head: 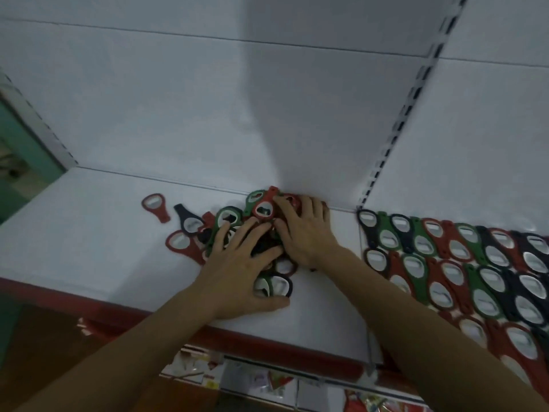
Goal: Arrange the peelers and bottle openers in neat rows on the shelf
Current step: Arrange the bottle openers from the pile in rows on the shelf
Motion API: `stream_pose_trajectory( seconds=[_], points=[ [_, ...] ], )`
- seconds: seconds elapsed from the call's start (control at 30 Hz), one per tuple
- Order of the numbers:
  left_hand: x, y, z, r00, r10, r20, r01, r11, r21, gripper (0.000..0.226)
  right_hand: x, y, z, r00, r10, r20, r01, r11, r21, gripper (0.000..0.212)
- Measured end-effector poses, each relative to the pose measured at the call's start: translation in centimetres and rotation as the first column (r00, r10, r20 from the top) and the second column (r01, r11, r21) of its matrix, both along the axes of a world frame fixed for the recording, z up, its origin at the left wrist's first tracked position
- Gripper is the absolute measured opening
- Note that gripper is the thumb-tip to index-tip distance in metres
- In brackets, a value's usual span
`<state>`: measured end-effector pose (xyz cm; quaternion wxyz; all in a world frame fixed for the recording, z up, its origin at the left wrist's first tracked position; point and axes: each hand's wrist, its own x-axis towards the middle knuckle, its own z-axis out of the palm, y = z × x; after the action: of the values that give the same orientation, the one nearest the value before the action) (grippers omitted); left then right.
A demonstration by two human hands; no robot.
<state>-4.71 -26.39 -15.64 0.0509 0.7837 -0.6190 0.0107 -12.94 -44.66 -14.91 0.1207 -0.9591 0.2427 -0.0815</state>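
1. The pile of bottle openers (263,208) lay on the white shelf (89,233), close against the back wall (178,114) and just left of the slotted upright (395,129). I could not make out any peeler among them.
2. The left hand (243,263) lay on the front part of the pile, its fingers spread and almost straight and its thumb down on the shelf. The right hand (306,233) rested on the back part, its fingers spread and only a little bent. Neither hand seemed to hold a piece, but what was under the palms was hidden.
3. The openers looked small, flat, light and stiff. Each had a red, green or dark frame and a pale insert in the oval head. They were probably not fragile, but they would slide easily on the smooth shelf and could hook into each other.
4. A good hold would be a pinch on the narrow handle end, taking the top pieces first.
5. Right of the upright, the finished rows (451,269) covered that part of the shelf closely, so little room was left there.
6. To the left, a single red opener (154,206) and a dark opener (187,221) lay apart from the pile, with bare shelf beyond them.
7. The red front edge (118,310) ran near the left wrist, so a piece pushed forward could fall over it.
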Motion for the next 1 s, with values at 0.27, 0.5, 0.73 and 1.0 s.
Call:
stream_pose_trajectory(
  seconds=[0.27,0.5,0.73,1.0],
  points=[
    [10.9,5.7,-0.4,1.000,0.000,-0.018,-0.003,0.989,-0.150,0.074,8.2,5.7,-1.2,0.995,-0.076,0.059,0.076,0.997,-0.002,0.052],
    [17.9,8.9,-0.7,0.997,0.020,-0.078,-0.034,0.984,-0.176,0.079,14.4,9.8,-0.9,0.945,-0.245,0.215,0.220,0.966,0.134,0.043],
    [19.3,10.1,0.6,0.960,0.053,-0.275,-0.128,0.956,-0.262,0.092,14.4,10.3,1.0,0.763,-0.438,0.476,0.025,0.755,0.655,0.033],
    [24.7,13.2,3.9,0.918,-0.079,-0.388,0.066,0.997,-0.048,0.097,11.1,9.0,2.8,0.945,0.193,0.265,-0.250,0.946,0.204,0.074]
  ],
)
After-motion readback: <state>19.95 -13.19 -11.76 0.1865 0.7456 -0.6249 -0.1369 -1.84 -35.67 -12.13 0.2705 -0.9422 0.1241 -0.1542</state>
